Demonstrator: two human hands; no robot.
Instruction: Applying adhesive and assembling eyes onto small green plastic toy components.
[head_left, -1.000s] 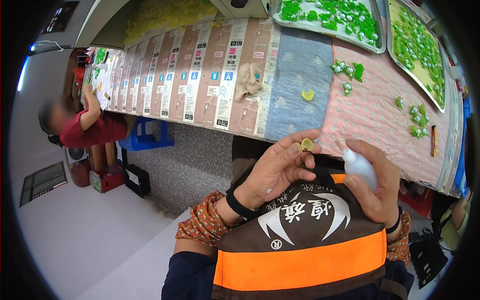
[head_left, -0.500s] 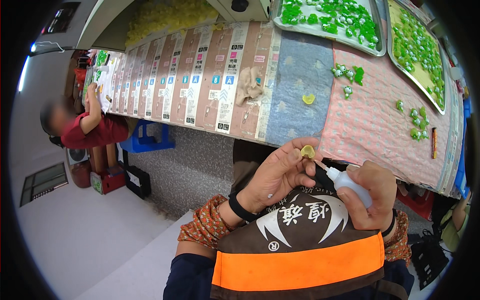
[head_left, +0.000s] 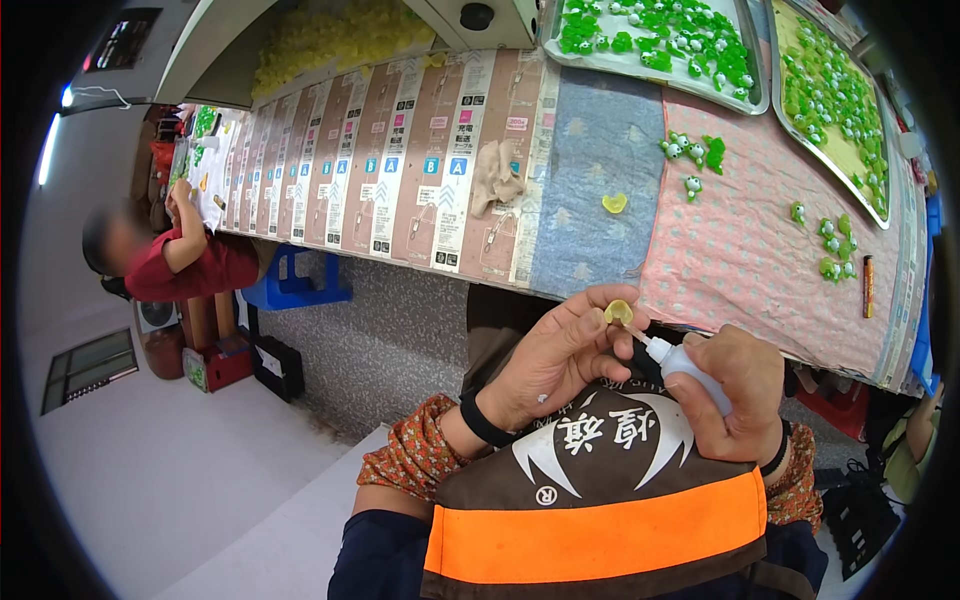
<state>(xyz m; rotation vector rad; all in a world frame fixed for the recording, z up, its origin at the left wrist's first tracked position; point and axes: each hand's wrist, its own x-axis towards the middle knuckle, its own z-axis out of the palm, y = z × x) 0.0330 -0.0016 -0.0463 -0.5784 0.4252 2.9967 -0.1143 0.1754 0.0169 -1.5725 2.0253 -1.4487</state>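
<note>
A small yellow cup-shaped plastic piece point(head_left: 618, 312) is pinched between the thumb and fingertips of my left hand point(head_left: 560, 345). My right hand point(head_left: 740, 385) is wrapped round a white squeeze bottle point(head_left: 695, 375), its narrow nozzle pointing up and left at the yellow piece. From this view I cannot tell whether the tip touches it. Another yellow piece point(head_left: 614, 203) lies on the blue cloth point(head_left: 590, 130) just beyond my hands. On the pink cloth point(head_left: 740, 250) sit several small green and white figures point(head_left: 838, 238), some grouped near the right side.
Metal trays of green figures, one point(head_left: 660, 45) at the back and one point(head_left: 835, 110) to the right, stand on the table. A crumpled beige rag point(head_left: 496, 178) and a thin brown stick point(head_left: 868, 286) lie there. A co-worker in red point(head_left: 190, 255) sits far left, near a blue stool point(head_left: 300, 280).
The squeeze bottle in my right hand has shifted slightly left and tilted steeper, its nozzle staying near the yellow piece. My left hand has barely moved.
</note>
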